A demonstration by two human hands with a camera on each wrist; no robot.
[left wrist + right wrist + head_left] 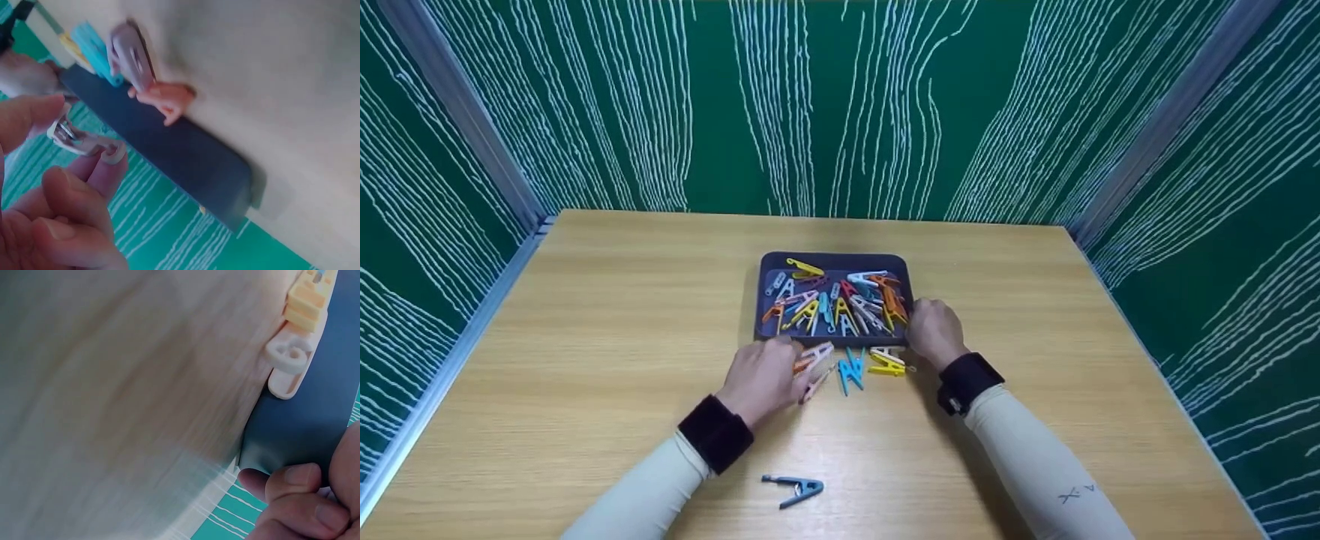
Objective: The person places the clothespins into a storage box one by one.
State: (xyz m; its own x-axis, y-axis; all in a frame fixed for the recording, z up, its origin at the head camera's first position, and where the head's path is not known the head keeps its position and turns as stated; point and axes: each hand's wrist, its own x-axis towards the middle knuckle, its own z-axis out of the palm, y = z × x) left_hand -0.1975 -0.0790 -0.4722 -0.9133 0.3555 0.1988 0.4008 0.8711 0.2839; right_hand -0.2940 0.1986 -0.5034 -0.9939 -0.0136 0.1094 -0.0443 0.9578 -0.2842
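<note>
In my left hand (761, 379) a pale pink clothespin (81, 143) is pinched between thumb and fingers, just in front of the dark tray (840, 340). An orange clothespin (169, 98) and a pale mauve one (132, 56) lie close to that hand, along the tray's front side. My right hand (937, 334) grips the tray at its front right corner, fingers curled against the edge. Blue clothespins (851, 373), a yellow one (887, 367) and a whitish one (289, 363) lie between the hands.
Several clothespins in mixed colours, such as an orange one (894, 304), fill the tray. A grey-blue clothespin (802, 489) lies alone near the front of the wooden table (622, 300). Green walls (720, 150) with white lines enclose the back and sides.
</note>
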